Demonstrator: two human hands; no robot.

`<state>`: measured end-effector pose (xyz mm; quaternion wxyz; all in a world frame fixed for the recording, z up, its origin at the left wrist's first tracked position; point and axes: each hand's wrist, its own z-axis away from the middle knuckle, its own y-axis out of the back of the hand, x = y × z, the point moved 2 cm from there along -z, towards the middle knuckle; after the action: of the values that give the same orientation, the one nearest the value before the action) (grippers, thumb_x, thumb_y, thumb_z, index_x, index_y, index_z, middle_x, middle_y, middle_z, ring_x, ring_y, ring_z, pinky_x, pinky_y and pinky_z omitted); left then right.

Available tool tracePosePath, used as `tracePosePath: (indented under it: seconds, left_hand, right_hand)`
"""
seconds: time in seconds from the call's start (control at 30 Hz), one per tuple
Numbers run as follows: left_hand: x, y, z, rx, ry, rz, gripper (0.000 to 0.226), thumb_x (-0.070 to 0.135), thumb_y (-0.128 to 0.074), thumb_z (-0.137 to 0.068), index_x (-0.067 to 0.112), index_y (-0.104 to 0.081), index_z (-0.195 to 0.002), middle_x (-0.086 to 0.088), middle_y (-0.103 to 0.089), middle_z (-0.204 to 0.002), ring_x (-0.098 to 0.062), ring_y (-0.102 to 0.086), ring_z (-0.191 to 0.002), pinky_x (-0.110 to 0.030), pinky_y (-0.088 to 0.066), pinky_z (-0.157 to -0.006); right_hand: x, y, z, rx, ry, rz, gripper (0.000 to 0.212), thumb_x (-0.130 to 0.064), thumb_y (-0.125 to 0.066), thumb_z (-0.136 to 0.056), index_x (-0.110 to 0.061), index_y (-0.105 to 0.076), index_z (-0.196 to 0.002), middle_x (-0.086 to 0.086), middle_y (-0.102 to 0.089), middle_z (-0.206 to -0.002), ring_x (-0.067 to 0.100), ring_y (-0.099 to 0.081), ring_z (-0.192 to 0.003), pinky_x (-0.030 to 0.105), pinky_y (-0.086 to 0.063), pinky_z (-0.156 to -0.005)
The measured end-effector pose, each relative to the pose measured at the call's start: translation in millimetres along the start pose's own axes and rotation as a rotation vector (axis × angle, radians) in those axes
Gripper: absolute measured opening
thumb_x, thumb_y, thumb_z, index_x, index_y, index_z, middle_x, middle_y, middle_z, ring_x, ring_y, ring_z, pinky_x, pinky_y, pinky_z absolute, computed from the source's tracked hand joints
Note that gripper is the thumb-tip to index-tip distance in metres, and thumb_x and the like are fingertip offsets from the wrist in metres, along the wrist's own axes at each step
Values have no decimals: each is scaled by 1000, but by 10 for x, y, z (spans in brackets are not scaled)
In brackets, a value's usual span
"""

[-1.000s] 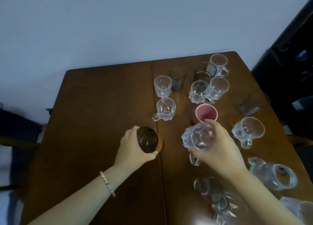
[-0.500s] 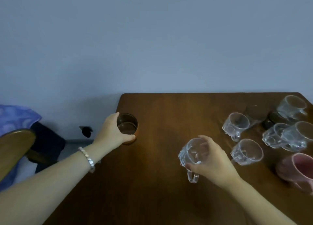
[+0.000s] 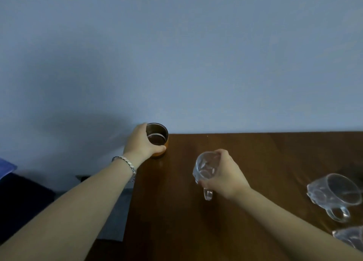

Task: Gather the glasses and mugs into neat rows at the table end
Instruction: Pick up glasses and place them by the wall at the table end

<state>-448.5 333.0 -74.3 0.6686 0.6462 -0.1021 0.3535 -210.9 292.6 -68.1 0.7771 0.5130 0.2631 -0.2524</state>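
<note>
My left hand [image 3: 140, 143] grips a brown mug [image 3: 158, 138] with a dark inside, right at the far left corner of the wooden table [image 3: 255, 152]. My right hand [image 3: 225, 174] holds a clear glass mug [image 3: 205, 167] from above, tilted, its handle pointing toward me, over the table about a hand's width right of the brown mug. Whether either mug touches the tabletop I cannot tell. A second clear glass mug [image 3: 334, 194] stands at the right edge of the view, with part of another glass [image 3: 349, 238] below it.
A pale blue wall [image 3: 176, 54] rises directly behind the table's far edge. Left of the table lie a dark seat [image 3: 21, 202] and a grey floor strip. A bracelet [image 3: 125, 162] circles my left wrist.
Both hands carried their mugs left and away from me toward the table's far left corner. The view swung left, so most of the grouped glasses and the pink mug left the picture.
</note>
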Motion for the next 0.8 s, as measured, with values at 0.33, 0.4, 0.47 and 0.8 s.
tracePosePath:
  seconds: [0.33, 0.4, 0.47, 0.8]
  left_hand:
    - [-43, 43, -254, -88, -59, -112, 91, 33, -90, -55, 11, -45, -130, -8, -51, -131, -28, -54, -115, -40, -50, -94]
    - [-28, 34, -239, -89, -53, -102, 89, 31, -90, -56, 11, -45, -130, -9, -50, -132, -28, -53, -116, -42, -50, -95]
    - [-25, 12, -211, -84, -43, -72, 87, 28, -89, -58, 11, -44, -130, -9, -49, -134, -29, -53, -117, -41, -49, -95]
    - [319, -76, 668, -44, -252, -432, 76, 34, -58, -89, 17, -15, -150, -7, -3, -161, -27, -3, -148, -41, -11, -120]
  right_hand:
    - [-643, -386, -1073, 27, 51, 155, 84, -19, -76, -73, -13, -27, -141, 11, -36, -137, 35, -55, -113, 39, -50, -83]
    - [-602, -468, -1111, 25, 33, 210, 85, -21, -74, -76, -12, -23, -143, 12, -35, -139, 35, -50, -119, 42, -49, -88]
    - [-531, -491, -1077, 38, 5, 210, 91, -26, -71, -80, -10, -12, -147, 13, -31, -144, 33, -45, -126, 41, -47, -93]
    - [-25, 102, -31, -336, 11, 476, 61, -33, -63, -87, -13, -39, -139, 9, -45, -142, 29, -48, -127, 39, -43, -104]
